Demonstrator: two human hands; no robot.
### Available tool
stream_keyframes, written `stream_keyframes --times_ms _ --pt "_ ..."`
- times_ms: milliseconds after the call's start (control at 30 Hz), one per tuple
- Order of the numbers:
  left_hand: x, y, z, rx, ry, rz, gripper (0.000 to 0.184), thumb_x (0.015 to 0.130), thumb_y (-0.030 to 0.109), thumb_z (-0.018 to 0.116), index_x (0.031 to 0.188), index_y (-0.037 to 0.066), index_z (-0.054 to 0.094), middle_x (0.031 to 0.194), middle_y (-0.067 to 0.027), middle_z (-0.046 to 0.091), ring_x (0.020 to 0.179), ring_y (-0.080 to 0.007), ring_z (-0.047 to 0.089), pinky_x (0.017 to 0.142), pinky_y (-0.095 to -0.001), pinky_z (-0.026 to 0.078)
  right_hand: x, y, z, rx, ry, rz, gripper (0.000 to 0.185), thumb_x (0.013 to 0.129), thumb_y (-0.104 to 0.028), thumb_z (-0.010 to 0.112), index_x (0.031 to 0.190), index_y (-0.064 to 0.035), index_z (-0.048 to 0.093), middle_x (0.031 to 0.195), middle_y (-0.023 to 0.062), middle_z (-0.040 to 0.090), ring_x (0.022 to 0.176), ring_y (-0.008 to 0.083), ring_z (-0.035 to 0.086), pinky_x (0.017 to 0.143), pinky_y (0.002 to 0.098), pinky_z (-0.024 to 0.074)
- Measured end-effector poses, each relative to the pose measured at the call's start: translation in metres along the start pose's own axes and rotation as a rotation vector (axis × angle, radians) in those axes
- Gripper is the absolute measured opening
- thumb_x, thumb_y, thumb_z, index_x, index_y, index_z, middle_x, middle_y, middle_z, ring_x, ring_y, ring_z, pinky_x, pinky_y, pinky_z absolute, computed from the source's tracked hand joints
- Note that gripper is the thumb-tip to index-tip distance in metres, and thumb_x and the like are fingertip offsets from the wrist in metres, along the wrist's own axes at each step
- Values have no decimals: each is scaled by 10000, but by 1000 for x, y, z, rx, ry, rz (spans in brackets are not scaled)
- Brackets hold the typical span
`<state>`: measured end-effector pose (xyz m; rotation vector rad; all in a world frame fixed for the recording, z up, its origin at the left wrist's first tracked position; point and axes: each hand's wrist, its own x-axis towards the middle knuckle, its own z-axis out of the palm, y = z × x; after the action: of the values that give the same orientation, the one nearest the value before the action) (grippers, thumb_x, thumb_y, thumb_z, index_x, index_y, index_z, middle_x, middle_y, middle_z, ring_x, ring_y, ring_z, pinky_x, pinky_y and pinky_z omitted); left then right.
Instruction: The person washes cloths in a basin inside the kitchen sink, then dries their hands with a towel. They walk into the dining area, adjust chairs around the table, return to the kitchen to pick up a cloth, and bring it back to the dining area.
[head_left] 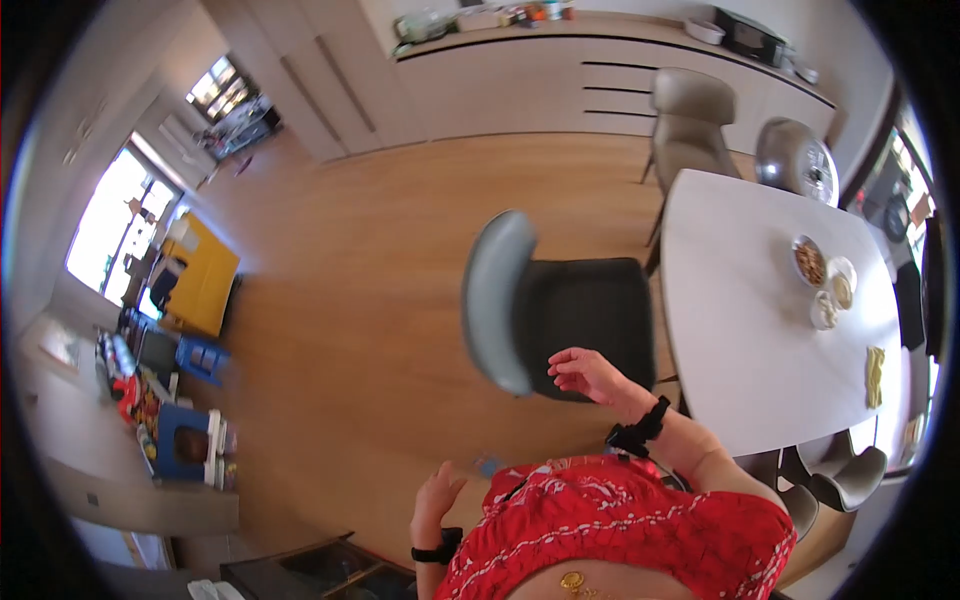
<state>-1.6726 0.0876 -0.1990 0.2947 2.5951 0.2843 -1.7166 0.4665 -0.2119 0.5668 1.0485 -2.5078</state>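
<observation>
My right hand hangs in the air over the dark seat of a chair, its fingers loosely bent and apart with nothing in them. Around that wrist is a black strap with a small device. Lower down, beside the red patterned top, my left hand floats above the wooden floor. Its thumb stands away from the fingers, and I see no object there. Another black strap circles this wrist.
A white table at right bears a bowl of brown food, small white bowls and a yellowish cloth. Another chair stands behind. A long counter lines the far wall; a yellow cabinet is at left.
</observation>
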Motion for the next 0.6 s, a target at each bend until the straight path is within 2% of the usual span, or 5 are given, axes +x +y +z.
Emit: stream_keyframes --times_ms 133,233,367,467,600 --pt "-24 -104 -12 -31 155 -182 479 801 345 584 1160 49 471 957 -222 593 900 -378 564 733 -444 462 74 28 102 -120 -84 77 164 837 -55 552 992 -9 528 837 59 589 672 114 569 627 241 483" --pt "-52 -162 -35 -167 387 -328 437 779 292 619 1116 37 511 946 -203 600 863 -353 578 705 -425 466 126 46 172 -158 -192 134 165 844 -131 577 970 -28 549 770 24 566 636 97 543 568 221 452" --pt "-58 -225 -50 -55 287 -627 204 747 217 642 868 52 645 792 -159 616 760 -324 599 652 -416 470 178 58 232 -290 -203 117 112 835 -153 599 858 -44 585 619 -12 511 510 82 473 468 219 388" --pt "-30 -249 -66 -132 465 -485 144 763 199 616 777 63 661 735 -151 611 737 -325 599 641 -418 472 216 62 252 -298 -189 128 102 832 -146 600 850 -46 583 640 -6 528 527 77 487 480 212 396" --pt "56 -276 -119 -10 418 -368 185 788 167 574 918 47 627 837 -170 618 774 -337 591 687 -418 473 280 53 277 -277 -150 120 148 831 -146 596 913 -22 592 714 21 578 604 102 542 528 226 442"
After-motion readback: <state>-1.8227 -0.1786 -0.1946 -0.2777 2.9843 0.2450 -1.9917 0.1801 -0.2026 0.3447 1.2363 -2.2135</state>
